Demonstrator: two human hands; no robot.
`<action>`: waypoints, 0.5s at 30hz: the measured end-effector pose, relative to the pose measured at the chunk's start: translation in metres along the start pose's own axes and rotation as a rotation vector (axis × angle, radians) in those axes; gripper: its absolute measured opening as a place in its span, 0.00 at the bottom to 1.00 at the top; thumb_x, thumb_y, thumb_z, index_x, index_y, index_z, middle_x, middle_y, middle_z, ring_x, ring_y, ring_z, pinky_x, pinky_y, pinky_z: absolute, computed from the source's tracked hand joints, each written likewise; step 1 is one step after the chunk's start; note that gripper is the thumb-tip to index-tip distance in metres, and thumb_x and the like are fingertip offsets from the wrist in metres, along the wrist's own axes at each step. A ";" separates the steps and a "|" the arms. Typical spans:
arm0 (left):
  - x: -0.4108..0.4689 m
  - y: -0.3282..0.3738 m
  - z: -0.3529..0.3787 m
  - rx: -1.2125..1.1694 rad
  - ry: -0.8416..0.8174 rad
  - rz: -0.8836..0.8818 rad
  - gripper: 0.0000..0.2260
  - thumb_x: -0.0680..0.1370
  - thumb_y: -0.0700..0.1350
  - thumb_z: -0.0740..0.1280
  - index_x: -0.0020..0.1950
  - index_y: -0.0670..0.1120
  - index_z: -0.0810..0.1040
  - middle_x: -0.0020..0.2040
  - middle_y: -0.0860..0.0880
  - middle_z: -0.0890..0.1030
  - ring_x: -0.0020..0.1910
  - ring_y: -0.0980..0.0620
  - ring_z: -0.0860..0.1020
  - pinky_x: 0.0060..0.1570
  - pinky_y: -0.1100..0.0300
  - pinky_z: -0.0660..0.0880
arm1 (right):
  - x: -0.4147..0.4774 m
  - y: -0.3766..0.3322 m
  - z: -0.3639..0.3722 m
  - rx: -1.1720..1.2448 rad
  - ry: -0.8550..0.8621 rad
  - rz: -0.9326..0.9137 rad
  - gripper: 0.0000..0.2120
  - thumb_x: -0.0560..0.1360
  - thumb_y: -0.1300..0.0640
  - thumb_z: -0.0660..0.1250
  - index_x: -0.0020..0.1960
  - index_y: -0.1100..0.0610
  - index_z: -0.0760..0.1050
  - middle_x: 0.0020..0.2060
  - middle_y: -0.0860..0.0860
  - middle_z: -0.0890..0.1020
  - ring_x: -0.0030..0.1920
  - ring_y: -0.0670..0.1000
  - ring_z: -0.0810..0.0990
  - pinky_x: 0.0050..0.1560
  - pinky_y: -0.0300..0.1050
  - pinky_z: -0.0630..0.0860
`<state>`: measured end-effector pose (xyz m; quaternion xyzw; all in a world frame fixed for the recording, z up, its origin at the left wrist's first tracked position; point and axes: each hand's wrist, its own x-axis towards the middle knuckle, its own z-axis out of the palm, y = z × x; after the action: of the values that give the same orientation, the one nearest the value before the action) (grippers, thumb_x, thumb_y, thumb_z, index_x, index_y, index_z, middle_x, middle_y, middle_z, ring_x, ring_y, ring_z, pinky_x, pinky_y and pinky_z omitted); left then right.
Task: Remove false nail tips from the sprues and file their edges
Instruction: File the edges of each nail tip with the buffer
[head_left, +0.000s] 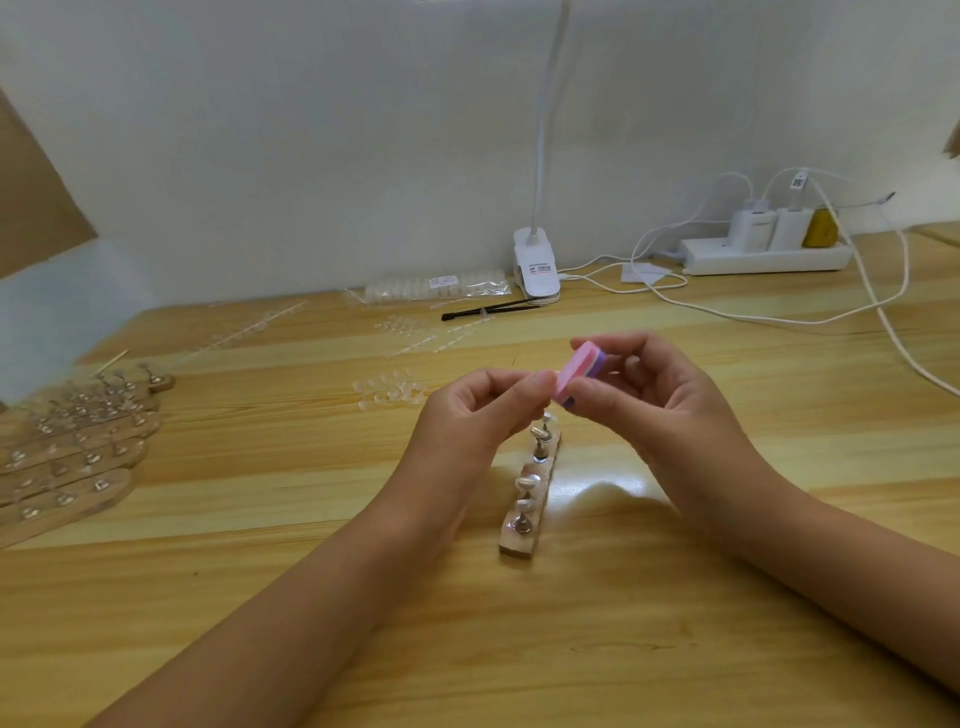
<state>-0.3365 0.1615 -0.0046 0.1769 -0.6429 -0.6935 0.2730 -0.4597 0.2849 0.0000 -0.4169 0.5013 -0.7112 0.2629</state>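
My right hand pinches a small pink and purple buffer block between thumb and fingers, above the table's middle. My left hand has its fingertips curled together against the block's lower left end; whatever they pinch is too small to see. Below both hands a wooden holder strip carries several metal stands with nail tips. A pile of loose clear nail tips lies to the left of the hands. Clear sprues lie farther back.
Several wooden holder strips with stands are stacked at the left edge. At the back stand a bagged pack of tips, black tweezers, a white clip lamp and a power strip with cables trailing right.
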 end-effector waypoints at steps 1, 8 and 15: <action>0.000 -0.001 -0.001 0.006 -0.004 0.002 0.17 0.68 0.56 0.75 0.50 0.45 0.84 0.45 0.50 0.85 0.48 0.57 0.83 0.53 0.64 0.77 | 0.000 0.000 0.000 -0.008 -0.033 0.017 0.19 0.67 0.55 0.74 0.57 0.55 0.78 0.47 0.52 0.85 0.50 0.51 0.85 0.50 0.39 0.79; -0.001 -0.003 -0.001 0.086 0.006 0.018 0.19 0.68 0.57 0.72 0.53 0.47 0.85 0.46 0.52 0.86 0.47 0.60 0.82 0.49 0.66 0.76 | 0.001 -0.004 -0.003 -0.054 -0.084 0.024 0.20 0.72 0.57 0.69 0.65 0.53 0.77 0.51 0.53 0.85 0.55 0.50 0.83 0.54 0.37 0.78; -0.003 -0.002 -0.002 0.172 0.012 0.085 0.18 0.71 0.58 0.70 0.55 0.49 0.84 0.50 0.51 0.86 0.52 0.57 0.83 0.52 0.68 0.77 | 0.000 -0.001 -0.004 -0.094 -0.116 0.048 0.20 0.72 0.56 0.69 0.63 0.54 0.78 0.50 0.53 0.85 0.53 0.51 0.84 0.54 0.40 0.79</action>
<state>-0.3336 0.1621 -0.0073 0.1764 -0.7054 -0.6223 0.2901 -0.4634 0.2874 0.0008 -0.4570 0.5281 -0.6550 0.2885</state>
